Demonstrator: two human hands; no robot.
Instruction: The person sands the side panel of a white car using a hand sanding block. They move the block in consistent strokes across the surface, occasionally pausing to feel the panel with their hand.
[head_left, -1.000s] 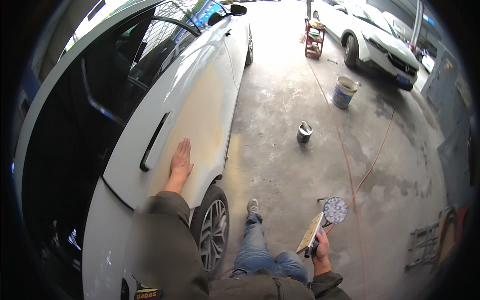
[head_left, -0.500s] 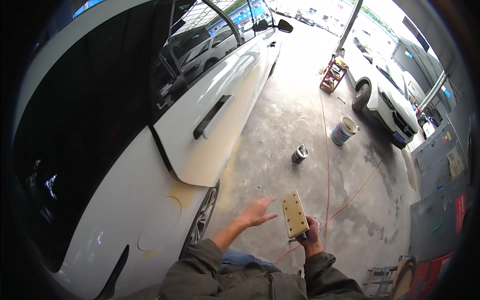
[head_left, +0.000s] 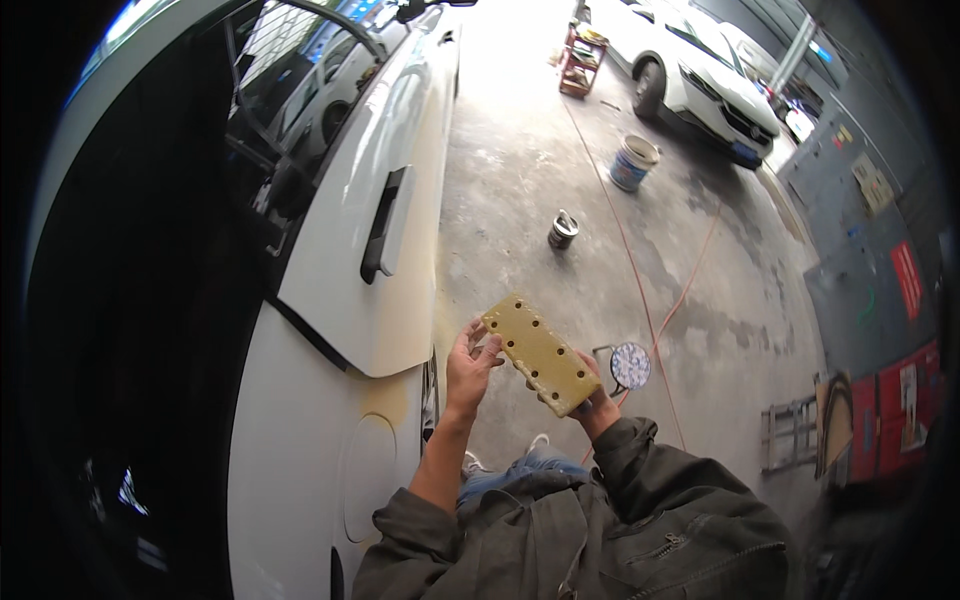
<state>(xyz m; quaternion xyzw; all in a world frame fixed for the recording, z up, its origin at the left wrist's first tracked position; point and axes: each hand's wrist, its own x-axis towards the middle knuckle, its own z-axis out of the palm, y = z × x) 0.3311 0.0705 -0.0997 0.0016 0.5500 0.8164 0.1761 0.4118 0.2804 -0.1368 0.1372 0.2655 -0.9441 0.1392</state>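
A: Start with the big things. What's around?

B: A white car (head_left: 340, 300) fills the left, its door panel dulled with yellowish filler near the handle. A concrete floor (head_left: 520, 190) runs away to the right, with a second white car (head_left: 700, 70) far up it, a bucket (head_left: 633, 162) and a small tin (head_left: 563, 229).

A: And the work in hand?

B: I'd judge it a pause between sanding passes: the person is checking the sanding block (head_left: 540, 354), held up in front of the chest, well clear of the door.

A: How do the hands hold it?

B: The right hand (head_left: 592, 398) is closed round its lower end from beneath. The left hand (head_left: 470, 365) is half open, fingertips touching the upper edge, gripping nothing.

A: Which way does it lie?

B: Its long axis runs from upper left to lower right, the perforated face turned up toward the camera.

A: Next move?

B: Probably turning that face back flat against the panel.
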